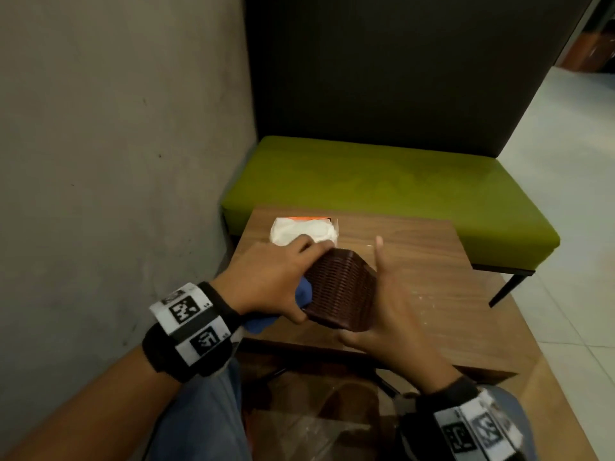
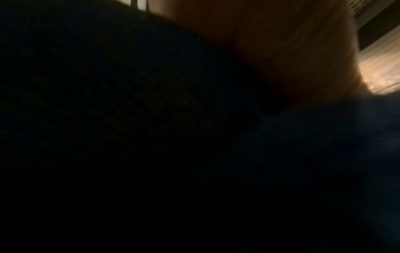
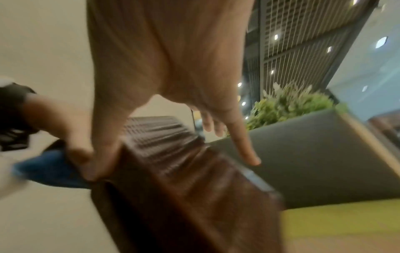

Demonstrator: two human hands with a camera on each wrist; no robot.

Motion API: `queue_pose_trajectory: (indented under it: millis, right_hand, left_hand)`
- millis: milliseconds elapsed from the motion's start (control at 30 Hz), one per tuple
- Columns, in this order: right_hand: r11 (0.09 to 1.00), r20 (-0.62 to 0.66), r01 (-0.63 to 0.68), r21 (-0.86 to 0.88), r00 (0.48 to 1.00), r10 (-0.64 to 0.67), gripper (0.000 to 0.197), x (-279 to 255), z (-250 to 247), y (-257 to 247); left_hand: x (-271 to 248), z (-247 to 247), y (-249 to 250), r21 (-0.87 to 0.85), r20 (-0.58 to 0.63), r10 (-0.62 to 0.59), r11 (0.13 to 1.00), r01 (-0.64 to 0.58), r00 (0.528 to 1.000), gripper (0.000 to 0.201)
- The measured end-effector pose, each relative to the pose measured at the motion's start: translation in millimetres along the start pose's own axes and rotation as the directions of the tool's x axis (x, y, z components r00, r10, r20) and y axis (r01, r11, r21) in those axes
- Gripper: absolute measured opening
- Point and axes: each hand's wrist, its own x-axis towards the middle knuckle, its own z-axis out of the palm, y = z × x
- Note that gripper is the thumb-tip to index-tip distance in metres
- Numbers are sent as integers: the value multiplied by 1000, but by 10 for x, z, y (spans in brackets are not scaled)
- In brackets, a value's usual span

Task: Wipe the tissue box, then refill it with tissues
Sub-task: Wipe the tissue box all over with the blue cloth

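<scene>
Tissue box (image 1: 341, 289), dark brown woven, sits tilted between our two hands above the wooden desk (image 1: 416, 261). Our left hand (image 1: 269, 277) has its fingers (image 1: 307, 242) curled over the box's far top edge, pressing a blue cloth (image 1: 301, 296) against its left side. Our right hand (image 1: 387, 314) supports the box's right side, fingers straight and spread wide, thumb at the near bottom corner. White tissue pack (image 1: 304, 229) lies on the desk just behind the box. Left wrist view mostly dark.
</scene>
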Motion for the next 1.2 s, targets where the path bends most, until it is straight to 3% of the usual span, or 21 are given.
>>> queue_pose_trajectory:
  millis: [100,167,200,267,333,367,400,500,567,633,700,733,800,867,900,933,967,1033,1067,1100,1200]
  right_hand:
    - [999,-96,-31,11,995,32,114,16,154,-131]
    - [999,-136,-36,39,990,41,102,-18,140,-60]
    - [998,-136,-44,42,989,49,100,-54,116,-12]
    - [996,-136,-61,61,988,69,99,-122,84,56]
    - [991,-140,-60,117,987,76,95,-147,95,43]
    - [989,-140,-46,142,988,67,92,-148,120,12]
    - [986,-139,-42,163,988,65,90,-138,145,-24]
    - [979,-116,-46,199,991,70,85,-99,191,-36]
    - [979,-89,-81,186,991,99,77,-91,170,-18]
    - [973,-114,-61,222,990,88,77,-77,166,21]
    - [966,-159,-65,249,981,107,79,-64,169,26]
    - [967,-159,-79,244,980,120,79,-60,171,21]
    - [961,-113,-85,262,986,118,85,-76,173,22]
    - [964,-67,-80,255,993,100,83,-109,155,4]
    - [962,-58,-77,262,994,95,79,-116,156,6]
    - [959,-68,-77,271,993,99,75,-106,157,-1]
    - [957,-97,-75,281,990,106,74,-89,186,14]
    - [959,-144,-71,276,983,114,78,-83,201,16]
    - [957,-142,-87,277,981,130,80,-83,193,22]
    - [953,-149,-107,284,977,154,81,-106,170,34]
    - [934,-160,-131,332,968,193,96,-200,88,83]
  left_hand:
    - [50,70,113,-3,-1,52,999,-52,999,110]
    - [42,157,7,-279,14,32,960,-26,999,105]
    - [19,153,-43,-518,-1,-11,855,9,1000,96]
    - [-4,177,-133,-845,-127,-220,535,10,967,67]
    - [54,171,-88,-889,-290,-470,455,-53,834,39]
    - [90,154,11,-880,-339,-504,467,-79,794,32]
    - [122,145,154,-868,-363,-479,486,-102,799,31]
    - [80,209,638,-648,-410,-195,749,-135,891,44]
    - [11,308,678,-448,-424,-21,874,-189,905,46]
    - [55,323,563,-508,-454,-131,851,-135,881,39]
    - [164,322,484,-651,-467,-388,759,-12,794,31]
    - [179,318,516,-669,-468,-441,743,19,766,29]
    - [96,382,661,-569,-544,-294,818,-88,786,29]
    - [-54,452,717,-408,-584,23,855,-319,811,28]
    - [-67,457,658,-360,-584,107,854,-375,804,28]
    - [-24,464,577,-383,-581,81,851,-360,810,29]
    - [48,459,510,-465,-566,-53,845,-265,823,31]
    - [145,405,469,-680,-482,-400,732,-45,780,31]
    - [127,407,516,-701,-475,-432,713,-33,767,31]
    - [51,434,581,-655,-507,-353,750,-86,786,32]
    - [-221,621,568,-411,-569,92,829,-380,817,34]
